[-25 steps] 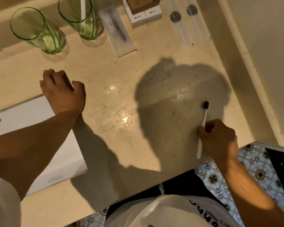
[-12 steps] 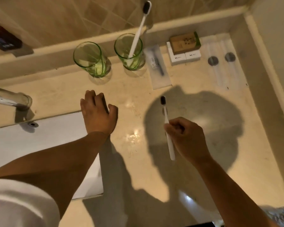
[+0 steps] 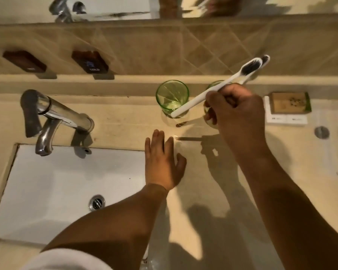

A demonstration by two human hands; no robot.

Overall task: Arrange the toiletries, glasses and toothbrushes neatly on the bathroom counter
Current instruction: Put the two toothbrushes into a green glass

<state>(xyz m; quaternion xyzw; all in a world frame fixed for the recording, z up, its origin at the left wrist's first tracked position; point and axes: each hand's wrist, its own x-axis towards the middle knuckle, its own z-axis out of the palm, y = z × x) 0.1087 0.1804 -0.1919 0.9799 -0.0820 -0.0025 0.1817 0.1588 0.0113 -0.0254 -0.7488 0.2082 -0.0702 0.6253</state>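
Note:
My right hand (image 3: pixel 240 115) grips a white toothbrush (image 3: pixel 201 96) with dark bristles. It is held slanted in the air, its handle end over the left green glass (image 3: pixel 172 96). The right green glass (image 3: pixel 216 84) is mostly hidden behind that hand. A second toothbrush head (image 3: pixel 265 58) shows just behind the held one's bristles. My left hand (image 3: pixel 162 162) rests flat on the beige counter (image 3: pixel 300 172) at the sink's right edge, fingers straight, holding nothing.
A brown soap box (image 3: pixel 289 102) lies on white boxes (image 3: pixel 287 119) at the back right, with two dark discs (image 3: pixel 322 132) in clear packets beyond them. A chrome faucet (image 3: pixel 53 114) overhangs the white sink (image 3: pixel 66 191) on the left. A tiled ledge runs behind.
My right hand picked the toothbrush up from the counter's front right and carried it back-left, to above the glasses. My left hand stayed on the counter and flattened. The view swung toward the sink.

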